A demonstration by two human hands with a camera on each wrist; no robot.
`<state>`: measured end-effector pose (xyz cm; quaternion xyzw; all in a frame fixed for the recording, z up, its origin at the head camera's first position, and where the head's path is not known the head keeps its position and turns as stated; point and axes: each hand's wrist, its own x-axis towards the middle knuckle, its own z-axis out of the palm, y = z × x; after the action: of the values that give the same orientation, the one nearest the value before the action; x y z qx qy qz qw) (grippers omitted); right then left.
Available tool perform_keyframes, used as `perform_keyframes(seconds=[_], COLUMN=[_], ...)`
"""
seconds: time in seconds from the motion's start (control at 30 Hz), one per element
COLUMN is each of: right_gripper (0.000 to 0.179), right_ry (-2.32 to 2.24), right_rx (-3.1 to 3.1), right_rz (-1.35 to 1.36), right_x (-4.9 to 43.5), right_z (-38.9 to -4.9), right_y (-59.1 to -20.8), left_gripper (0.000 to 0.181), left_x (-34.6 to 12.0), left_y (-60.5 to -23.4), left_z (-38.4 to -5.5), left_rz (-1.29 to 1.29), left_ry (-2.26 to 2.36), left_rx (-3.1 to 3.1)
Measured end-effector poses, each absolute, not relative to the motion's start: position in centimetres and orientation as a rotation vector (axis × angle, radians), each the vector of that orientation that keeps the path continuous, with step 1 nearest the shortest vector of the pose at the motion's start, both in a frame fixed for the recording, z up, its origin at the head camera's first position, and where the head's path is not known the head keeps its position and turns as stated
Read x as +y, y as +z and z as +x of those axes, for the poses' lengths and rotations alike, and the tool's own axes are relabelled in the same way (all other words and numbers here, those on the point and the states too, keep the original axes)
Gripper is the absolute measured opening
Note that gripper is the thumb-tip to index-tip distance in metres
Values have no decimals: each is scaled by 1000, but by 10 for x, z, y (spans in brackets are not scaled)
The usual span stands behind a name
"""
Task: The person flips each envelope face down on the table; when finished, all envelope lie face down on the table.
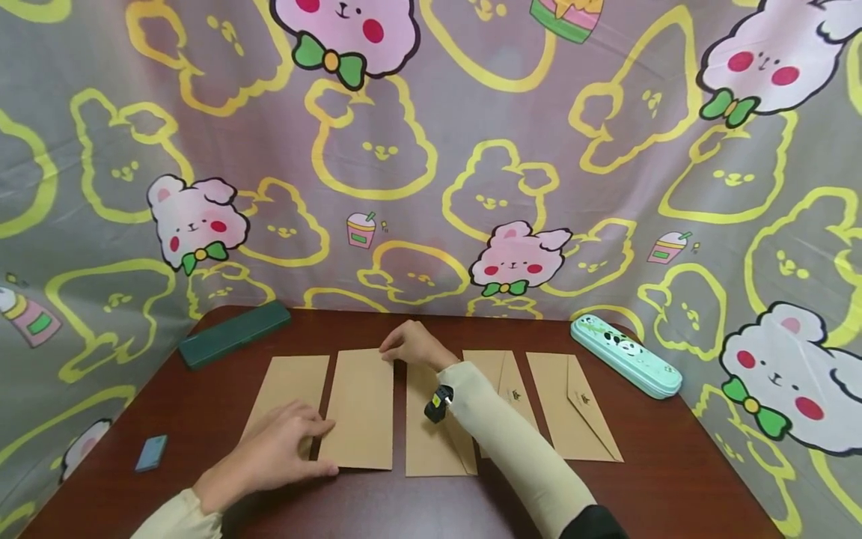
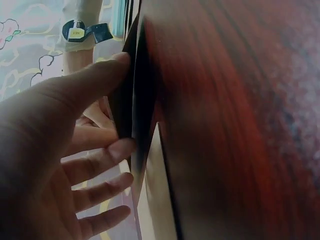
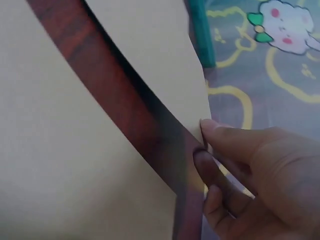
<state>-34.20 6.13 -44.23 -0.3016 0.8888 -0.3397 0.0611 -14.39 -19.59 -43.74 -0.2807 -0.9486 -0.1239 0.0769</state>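
Note:
Several brown paper envelopes lie in a row, and the second from the left (image 1: 364, 408) has its plain side up. My right hand (image 1: 417, 346) pinches its far right corner between thumb (image 3: 220, 131) and forefinger. In the left wrist view the near edge of this envelope stands slightly off the table. My left hand (image 1: 283, 445) is at its near left corner, thumb and fingertips touching the edges, the other fingers loosely spread. Partly under my left hand is the leftmost envelope (image 1: 296, 378), also plain side up. My right forearm crosses the middle envelope (image 1: 427, 449).
Two envelopes with flaps showing, the fourth (image 1: 488, 363) and the rightmost (image 1: 559, 419), lie to the right. A mint panda pencil case (image 1: 626, 355) is at back right, a dark green case (image 1: 236, 333) at back left. A small blue block (image 1: 151, 453) lies left. Patterned cloth hangs behind.

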Motion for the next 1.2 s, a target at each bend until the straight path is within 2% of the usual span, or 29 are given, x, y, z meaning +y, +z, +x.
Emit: perform_keyframes(seconds=[0.27, 0.43, 0.53, 0.77, 0.9, 1.07, 1.2], right_gripper=[9, 10, 12, 22, 28, 33, 21], right_ry=[-870, -792, -776, -722, -612, -506, -532], right_rx=[2772, 2790, 2756, 2807, 2903, 2981, 2967], right_rz=[-922, -1041, -1073, -1003, -954, -907, -858], right_x=[57, 62, 74, 137, 170, 185, 180], right_z=[-334, -331, -327, -316, -312, -312, -317], right_y=[-450, -450, -443, -422, -430, -445, -447], left_gripper=[67, 50, 45, 58, 68, 72, 43], left_x=[-192, -189, -180, -123, -92, -68, -59], left_y=[-444, -442, -434, -418, -422, -432, -434], left_z=[-146, -147, -145, -146, -149, -153, -155], left_rz=[-866, -917, -952, -1078, -1153, -1227, -1232], left_ry=[-368, -401, -455, -485, -403, -273, -215], left_rx=[-2847, -2852, -2868, -2844, -2897, -2987, -2972])
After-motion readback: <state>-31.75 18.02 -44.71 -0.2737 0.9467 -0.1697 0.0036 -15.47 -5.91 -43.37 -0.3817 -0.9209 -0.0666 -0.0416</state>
